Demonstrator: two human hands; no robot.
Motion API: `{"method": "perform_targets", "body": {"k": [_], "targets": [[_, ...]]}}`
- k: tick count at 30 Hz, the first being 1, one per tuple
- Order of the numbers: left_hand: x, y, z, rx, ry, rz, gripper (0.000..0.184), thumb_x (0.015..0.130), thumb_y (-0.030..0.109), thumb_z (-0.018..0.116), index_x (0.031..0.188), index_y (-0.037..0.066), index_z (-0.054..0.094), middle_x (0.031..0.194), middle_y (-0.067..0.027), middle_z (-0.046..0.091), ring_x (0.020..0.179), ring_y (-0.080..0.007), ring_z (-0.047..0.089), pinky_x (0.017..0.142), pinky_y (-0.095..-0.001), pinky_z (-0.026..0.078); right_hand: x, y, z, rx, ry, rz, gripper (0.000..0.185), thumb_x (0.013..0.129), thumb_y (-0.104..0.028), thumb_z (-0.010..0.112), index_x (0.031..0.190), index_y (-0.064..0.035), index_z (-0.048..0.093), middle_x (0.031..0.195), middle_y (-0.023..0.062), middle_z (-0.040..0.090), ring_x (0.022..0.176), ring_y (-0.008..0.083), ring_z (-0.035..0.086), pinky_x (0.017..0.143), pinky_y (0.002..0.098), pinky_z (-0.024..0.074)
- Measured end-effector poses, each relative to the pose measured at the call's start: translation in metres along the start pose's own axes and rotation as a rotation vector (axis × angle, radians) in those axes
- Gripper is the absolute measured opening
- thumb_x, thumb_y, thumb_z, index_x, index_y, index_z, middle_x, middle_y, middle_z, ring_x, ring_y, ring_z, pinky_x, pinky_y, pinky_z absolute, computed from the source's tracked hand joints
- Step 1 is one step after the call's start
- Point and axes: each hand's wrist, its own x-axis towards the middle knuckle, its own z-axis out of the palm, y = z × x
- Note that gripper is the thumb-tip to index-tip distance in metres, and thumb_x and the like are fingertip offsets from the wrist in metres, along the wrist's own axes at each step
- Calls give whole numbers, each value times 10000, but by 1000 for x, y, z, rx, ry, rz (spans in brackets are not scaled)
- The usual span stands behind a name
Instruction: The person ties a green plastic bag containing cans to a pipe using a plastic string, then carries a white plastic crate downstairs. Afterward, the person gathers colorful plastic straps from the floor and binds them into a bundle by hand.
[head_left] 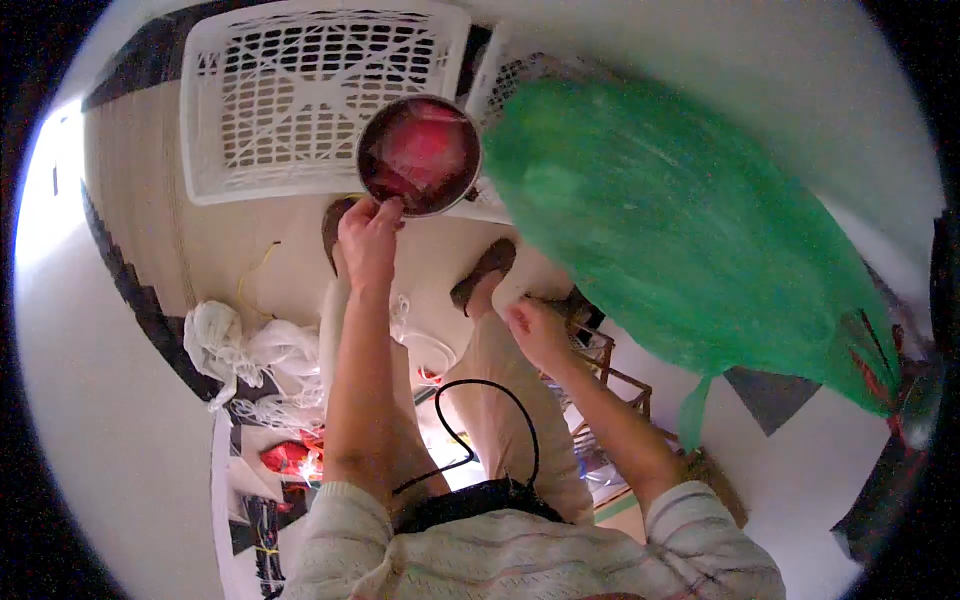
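Observation:
My left hand (370, 240) is closed on the near rim of a round metal bowl (471, 188), held out in front of me. A blurred red-pink thing (428, 148) shows inside the bowl; its kind is unclear. In this view the bowl overlaps the near right corner of a white plastic basket (205, 186). My right hand (538, 332) is apart from the bowl, above my right knee, with its fingers curled in. Whether anything is inside those fingers is hidden. A large green plastic bag (660, 220) bulges to the right, beyond my right hand.
White bundled cords or netting (265, 350) lie on the floor at left, near a red package (290, 458). A brown rack (625, 385) stands beside my right forearm. A black cord loop (500, 388) hangs at my waist. My shoes (483, 272) are close to the basket.

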Motion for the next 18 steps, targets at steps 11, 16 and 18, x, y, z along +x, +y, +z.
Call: {"method": "perform_targets", "body": {"k": [11, 16, 18], "targets": [[-17, 1, 21, 225, -54, 37, 164, 693, 144, 584, 624, -3, 560, 569, -24, 535, 530, -91, 487, 539, -228, 401, -53, 228, -129, 1453, 649, 764, 388, 778, -307, 581, 1107, -122, 489, 950, 30, 588, 807, 139, 584, 572, 281, 456], [-15, -6, 18, 135, -43, -41, 135, 702, 134, 590, 652, 9, 572, 597, -24, 547, 536, -97, 505, 559, -232, 425, -17, 248, -145, 1420, 738, 737, 383, 780, -304, 580, 1104, -119, 490, 946, 33, 589, 809, 140, 584, 573, 280, 458], [-14, -9, 16, 145, -46, -53, 127, 703, 130, 591, 659, 11, 573, 608, -25, 551, 541, -100, 511, 566, -235, 432, 3, 250, -153, 1410, 747, 715, 381, 781, -303, 579, 1102, -118, 491, 945, 35, 589, 809, 140, 584, 573, 280, 459]]}}
